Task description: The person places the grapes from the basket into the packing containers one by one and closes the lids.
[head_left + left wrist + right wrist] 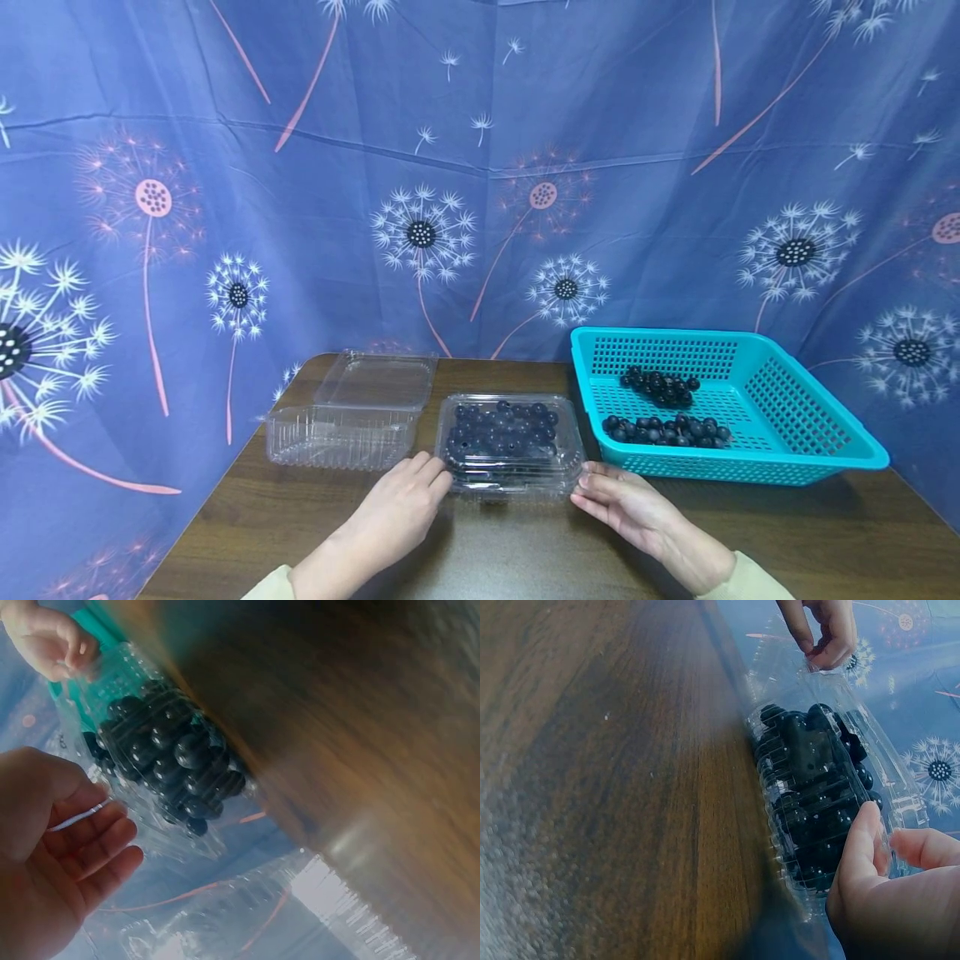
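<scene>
A clear plastic clamshell box (510,446) full of dark grapes (501,427) stands on the table with its lid over them. My left hand (408,497) pinches the box's front left corner at the rim, thumb and index finger together. On the opposite side, my right hand (626,506) grips the front right corner between thumb and fingers. In the right wrist view the right thumb and index finger (926,847) lie along the rim. The left wrist view shows the other left fingers (112,877) spread loosely beside the box.
To the left, a second clamshell box (341,437) lies with its lid (378,379) folded back. A turquoise perforated basket (802,417) stands on the right, with two bunches of dark grapes (663,431) inside. Behind the wooden table (247,521) hangs a blue dandelion-print cloth (315,217).
</scene>
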`<state>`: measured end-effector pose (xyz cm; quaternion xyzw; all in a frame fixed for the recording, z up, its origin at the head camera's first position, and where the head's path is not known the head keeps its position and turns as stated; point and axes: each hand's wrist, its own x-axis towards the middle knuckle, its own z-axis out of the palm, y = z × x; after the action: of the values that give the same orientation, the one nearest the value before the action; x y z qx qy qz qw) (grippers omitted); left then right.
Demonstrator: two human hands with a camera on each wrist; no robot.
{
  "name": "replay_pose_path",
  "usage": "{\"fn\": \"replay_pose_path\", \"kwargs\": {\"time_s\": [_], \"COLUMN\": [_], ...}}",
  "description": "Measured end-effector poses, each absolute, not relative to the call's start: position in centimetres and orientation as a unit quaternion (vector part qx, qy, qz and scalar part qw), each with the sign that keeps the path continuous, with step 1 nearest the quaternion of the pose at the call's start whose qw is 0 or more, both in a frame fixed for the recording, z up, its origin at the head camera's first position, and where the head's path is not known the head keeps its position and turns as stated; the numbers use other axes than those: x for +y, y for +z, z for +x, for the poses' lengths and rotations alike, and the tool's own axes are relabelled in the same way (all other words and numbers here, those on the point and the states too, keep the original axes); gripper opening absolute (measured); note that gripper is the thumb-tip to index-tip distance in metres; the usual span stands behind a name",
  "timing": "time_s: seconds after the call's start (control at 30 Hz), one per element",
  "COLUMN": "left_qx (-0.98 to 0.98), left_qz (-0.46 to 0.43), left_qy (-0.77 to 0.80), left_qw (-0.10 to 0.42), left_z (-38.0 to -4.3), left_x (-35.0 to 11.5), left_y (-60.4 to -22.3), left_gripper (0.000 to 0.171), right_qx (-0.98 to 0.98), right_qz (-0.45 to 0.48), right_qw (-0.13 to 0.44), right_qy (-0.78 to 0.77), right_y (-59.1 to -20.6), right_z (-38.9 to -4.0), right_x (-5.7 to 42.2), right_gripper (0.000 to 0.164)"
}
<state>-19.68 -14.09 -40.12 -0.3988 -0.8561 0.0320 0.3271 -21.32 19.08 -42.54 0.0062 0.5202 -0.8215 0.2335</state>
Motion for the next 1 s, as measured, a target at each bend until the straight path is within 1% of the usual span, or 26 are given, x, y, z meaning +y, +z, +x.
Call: {"fn": "replay_pose_path", "kwargs": {"time_s": [0.13, 0.23, 0.33, 0.5, 0.63, 0.83, 1.0], "left_qx": [-0.869, -0.879, -0.894, -0.920, -0.932, -0.942, -0.943], "left_qz": [-0.372, -0.347, -0.313, -0.256, -0.220, -0.196, -0.180], "left_qy": [0.000, -0.034, -0.069, -0.119, -0.148, -0.186, -0.240], "left_qw": [0.327, 0.325, 0.312, 0.272, 0.246, 0.199, 0.142], "left_z": [-19.3, -18.9, -18.7, -18.5, -18.5, -18.8, -19.2], "left_x": [-13.8, -13.7, -13.6, -13.6, -13.7, -13.9, -14.1], "left_y": [-40.1, -40.0, -40.1, -40.4, -40.6, -40.5, -40.5], "left_gripper": [0.022, 0.019, 0.016, 0.022, 0.025, 0.030, 0.028], "right_qx": [0.515, 0.513, 0.511, 0.509, 0.508, 0.507, 0.504], "right_qz": [0.005, 0.008, 0.010, 0.015, 0.020, 0.024, 0.023], "right_qw": [0.237, 0.238, 0.239, 0.241, 0.241, 0.241, 0.242], "right_qy": [-0.824, -0.825, -0.826, -0.826, -0.827, -0.827, -0.829], "right_y": [-42.5, -42.5, -42.4, -42.4, -42.4, -42.4, -42.4], "right_z": [-21.2, -21.2, -21.2, -21.2, -21.2, -21.3, -21.2], "right_x": [19.1, 19.1, 19.1, 19.2, 19.1, 19.1, 19.2], "right_gripper": [0.017, 0.016, 0.016, 0.016, 0.020, 0.022, 0.020]}}
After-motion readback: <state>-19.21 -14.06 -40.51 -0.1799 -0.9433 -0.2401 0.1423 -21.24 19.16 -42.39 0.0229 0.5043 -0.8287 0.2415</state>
